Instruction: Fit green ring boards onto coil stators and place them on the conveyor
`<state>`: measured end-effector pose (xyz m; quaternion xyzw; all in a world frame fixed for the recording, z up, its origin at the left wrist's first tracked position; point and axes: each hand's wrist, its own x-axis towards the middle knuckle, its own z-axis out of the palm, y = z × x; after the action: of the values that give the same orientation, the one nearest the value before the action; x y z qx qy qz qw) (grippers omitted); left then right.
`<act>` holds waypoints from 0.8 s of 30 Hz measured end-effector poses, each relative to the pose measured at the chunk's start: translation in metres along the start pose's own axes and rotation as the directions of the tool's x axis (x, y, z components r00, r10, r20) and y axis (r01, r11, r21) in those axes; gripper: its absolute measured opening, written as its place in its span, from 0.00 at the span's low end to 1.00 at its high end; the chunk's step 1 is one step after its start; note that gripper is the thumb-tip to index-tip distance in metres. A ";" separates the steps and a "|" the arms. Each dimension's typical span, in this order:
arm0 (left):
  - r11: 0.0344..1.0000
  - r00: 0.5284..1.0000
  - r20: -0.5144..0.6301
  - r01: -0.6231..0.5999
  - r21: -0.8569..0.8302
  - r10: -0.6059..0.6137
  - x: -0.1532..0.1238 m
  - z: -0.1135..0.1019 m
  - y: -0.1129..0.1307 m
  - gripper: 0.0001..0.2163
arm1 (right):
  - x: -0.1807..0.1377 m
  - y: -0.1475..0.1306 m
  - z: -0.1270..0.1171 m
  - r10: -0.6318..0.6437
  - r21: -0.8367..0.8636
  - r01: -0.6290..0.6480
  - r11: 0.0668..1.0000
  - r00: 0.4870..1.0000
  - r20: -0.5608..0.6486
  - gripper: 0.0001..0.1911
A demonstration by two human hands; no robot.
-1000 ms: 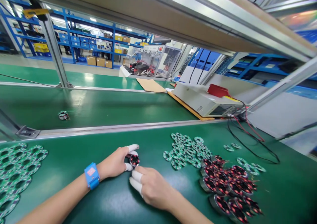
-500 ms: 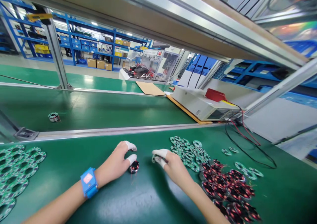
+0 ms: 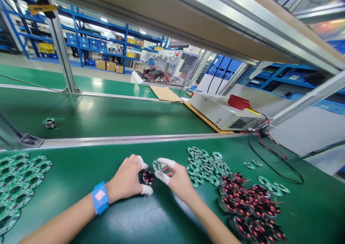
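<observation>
Just pinching green ring [image 3: 155,166] in right hand [image 3: 176,177], partly covering its edge; curving left hand [image 3: 127,178] around wound core [image 3: 148,177], cannot tell whether gripping.

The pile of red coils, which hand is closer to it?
The right hand. It is left of the pile of red coils, holding a green ring. The left hand is farther left, around a single coil.
</observation>
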<state>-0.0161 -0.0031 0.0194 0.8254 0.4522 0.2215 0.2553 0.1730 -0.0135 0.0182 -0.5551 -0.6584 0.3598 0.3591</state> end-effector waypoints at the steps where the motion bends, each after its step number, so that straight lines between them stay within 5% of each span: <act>1: 0.998 1.000 0.019 0.003 0.057 -0.004 -0.001 0.003 -0.001 0.18 | -0.001 0.000 0.000 -0.003 -0.013 0.003 1.000 1.000 0.029 0.18; 7: 0.977 0.999 0.001 0.044 0.211 -0.045 -0.002 0.013 -0.002 0.14 | -0.010 -0.004 0.009 -0.166 -0.277 0.216 0.936 0.967 0.192 0.17; 14: 0.972 0.998 -0.028 0.068 0.224 -0.063 -0.006 0.016 -0.001 0.14 | -0.016 -0.001 0.010 -0.183 -0.508 0.279 0.815 0.956 0.230 0.19; 18: 0.973 0.998 -0.031 0.064 0.224 -0.058 -0.006 0.018 -0.002 0.13 | -0.015 0.000 0.011 -0.158 -0.512 0.260 0.819 0.959 0.234 0.19; 24: 0.968 0.998 0.008 0.059 0.246 -0.063 -0.005 0.015 0.000 0.08 | -0.006 -0.013 0.011 -0.230 -0.282 0.316 0.906 0.926 0.298 0.16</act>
<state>-0.0095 -0.0103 0.0070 0.8381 0.4992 0.1495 0.1614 0.1582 -0.0220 0.0235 -0.4566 -0.8213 0.2609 0.2212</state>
